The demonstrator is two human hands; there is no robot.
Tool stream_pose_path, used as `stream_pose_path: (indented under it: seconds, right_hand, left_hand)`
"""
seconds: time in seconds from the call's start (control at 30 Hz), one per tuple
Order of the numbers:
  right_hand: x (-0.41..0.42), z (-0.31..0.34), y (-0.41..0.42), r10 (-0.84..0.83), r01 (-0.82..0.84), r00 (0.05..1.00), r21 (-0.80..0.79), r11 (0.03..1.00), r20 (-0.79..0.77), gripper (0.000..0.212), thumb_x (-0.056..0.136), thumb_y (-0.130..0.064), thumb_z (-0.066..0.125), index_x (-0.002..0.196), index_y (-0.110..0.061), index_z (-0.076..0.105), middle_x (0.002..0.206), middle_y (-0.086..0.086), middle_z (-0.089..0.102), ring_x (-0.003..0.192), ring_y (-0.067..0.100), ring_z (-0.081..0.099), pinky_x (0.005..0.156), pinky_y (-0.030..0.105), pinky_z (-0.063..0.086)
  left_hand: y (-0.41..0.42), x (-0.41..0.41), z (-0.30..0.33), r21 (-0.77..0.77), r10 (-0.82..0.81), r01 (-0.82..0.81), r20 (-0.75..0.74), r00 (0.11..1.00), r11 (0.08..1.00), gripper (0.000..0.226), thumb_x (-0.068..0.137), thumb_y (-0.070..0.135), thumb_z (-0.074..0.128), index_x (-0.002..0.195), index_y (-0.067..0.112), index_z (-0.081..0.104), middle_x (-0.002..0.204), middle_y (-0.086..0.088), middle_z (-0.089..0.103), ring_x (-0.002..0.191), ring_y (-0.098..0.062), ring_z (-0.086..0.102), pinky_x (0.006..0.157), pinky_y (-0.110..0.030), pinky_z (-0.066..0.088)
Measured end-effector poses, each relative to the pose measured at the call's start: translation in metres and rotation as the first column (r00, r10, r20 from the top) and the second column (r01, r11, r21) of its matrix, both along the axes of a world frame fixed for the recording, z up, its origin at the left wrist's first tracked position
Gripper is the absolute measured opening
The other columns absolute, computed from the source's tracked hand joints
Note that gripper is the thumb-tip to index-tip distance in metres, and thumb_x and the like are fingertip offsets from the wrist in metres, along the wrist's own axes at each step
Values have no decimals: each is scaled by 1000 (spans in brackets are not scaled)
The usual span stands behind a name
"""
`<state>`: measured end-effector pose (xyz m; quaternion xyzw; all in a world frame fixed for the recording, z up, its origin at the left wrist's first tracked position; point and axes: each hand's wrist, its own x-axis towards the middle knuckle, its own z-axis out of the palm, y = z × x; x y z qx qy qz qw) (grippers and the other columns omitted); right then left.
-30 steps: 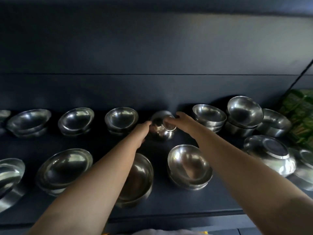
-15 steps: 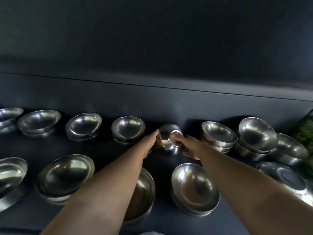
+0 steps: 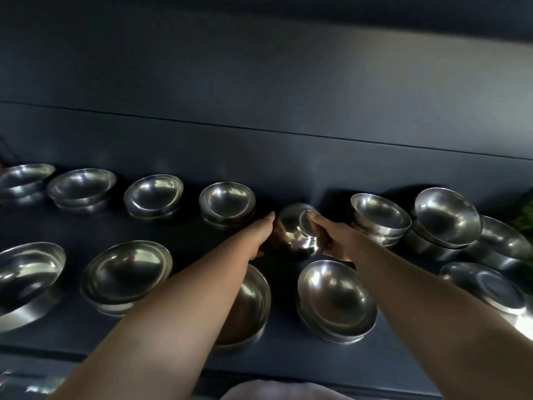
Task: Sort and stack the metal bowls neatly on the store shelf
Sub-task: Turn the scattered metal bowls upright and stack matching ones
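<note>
A small steel bowl lies tipped on its side in the back row of the dark shelf, its round foot facing me. My left hand holds its left side, fingers mostly hidden behind the bowl. My right hand grips its right side, with fingers curled over the foot ring. Left of it stand bowl stacks; to the right stands a stack.
The front row holds wider bowl stacks, one partly under my left forearm. At the right are a tilted pile and an upturned bowl. The shelf's back wall rises right behind the back row.
The view has shifted, so the shelf sits lower and further right in frame. Both hands stay on the small tipped bowl, with my right fingers now wrapped further over its foot.
</note>
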<state>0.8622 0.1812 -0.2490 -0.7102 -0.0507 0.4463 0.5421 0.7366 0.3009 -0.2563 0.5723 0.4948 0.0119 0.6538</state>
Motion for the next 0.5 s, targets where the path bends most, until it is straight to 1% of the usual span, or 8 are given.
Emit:
stream_pose_path:
  seconds: [0.13, 0.2, 0.27, 0.33, 0.37, 0.4, 0.43, 0.5]
  right_hand:
    - [0, 1, -7, -66, 75, 993, 93, 993, -93, 27, 80, -40, 70, 72, -16, 60, 43, -8, 53, 34, 2, 46, 52, 22, 42]
    - [0, -1, -6, -75, 92, 990, 150, 984, -117, 29, 81, -41, 68, 71, -16, 60, 44, -6, 51, 37, 5, 44, 54, 22, 41]
    - [-3, 4, -5, -40, 62, 993, 201, 978, -112, 34, 75, -47, 72, 74, -14, 61, 49, -2, 51, 44, 10, 46, 60, 26, 40]
    - [-4, 8, -3, -23, 51, 993, 247, 968, -113, 61, 53, -53, 83, 94, -11, 67, 76, 8, 60, 69, 20, 58, 75, 31, 46]
    - [-4, 11, -4, -21, 51, 993, 253, 966, -120, 74, 51, -54, 83, 107, -10, 65, 93, 12, 63, 86, 26, 60, 85, 34, 47]
    - [-6, 16, -5, -22, 56, 992, 269, 961, -128, 70, 59, -53, 78, 113, -10, 63, 106, 12, 65, 99, 27, 61, 91, 37, 47]
    - [-6, 19, -5, -13, 55, 990, 298, 953, -143, 59, 72, -50, 69, 114, -11, 62, 111, 11, 66, 104, 26, 62, 91, 39, 49]
    - [-4, 22, -5, 9, 60, 983, 363, 930, -186, 47, 87, -49, 53, 116, -14, 60, 109, 7, 69, 99, 21, 65, 81, 37, 52]
  left_hand:
    - [-3, 3, 0, -50, 79, -73, 120, 990, 996, 51, 94, 52, 35, 132, 20, 46, 134, -2, 51, 122, -23, 47, 96, -36, 39]
    - [-7, 6, 0, 27, 116, -122, 175, 978, 992, 44, 98, 42, 32, 130, 14, 45, 130, -8, 52, 119, -27, 49, 98, -36, 39]
    - [-7, 9, 1, 125, 162, -195, 233, 959, 973, 38, 100, 33, 30, 129, 11, 41, 130, -13, 51, 117, -30, 50, 103, -42, 39]
    - [-7, 9, 3, 125, 214, -265, 324, 922, 956, 38, 100, 30, 30, 133, 13, 38, 133, -12, 49, 120, -30, 49, 105, -46, 38]
    - [-6, 9, 4, 96, 240, -296, 377, 895, 950, 38, 100, 31, 32, 134, 15, 37, 134, -11, 48, 121, -30, 50, 105, -47, 38]
    - [-5, 9, 7, 58, 267, -320, 421, 867, 946, 37, 99, 31, 34, 134, 17, 36, 134, -10, 49, 121, -30, 51, 104, -48, 39]
    - [-4, 9, 11, 27, 290, -340, 460, 839, 940, 36, 98, 32, 37, 132, 19, 37, 131, -9, 50, 119, -30, 52, 103, -49, 40]
    - [-1, 9, 22, -44, 349, -383, 517, 781, 923, 36, 96, 37, 43, 126, 18, 40, 127, -9, 53, 116, -28, 54, 101, -50, 42]
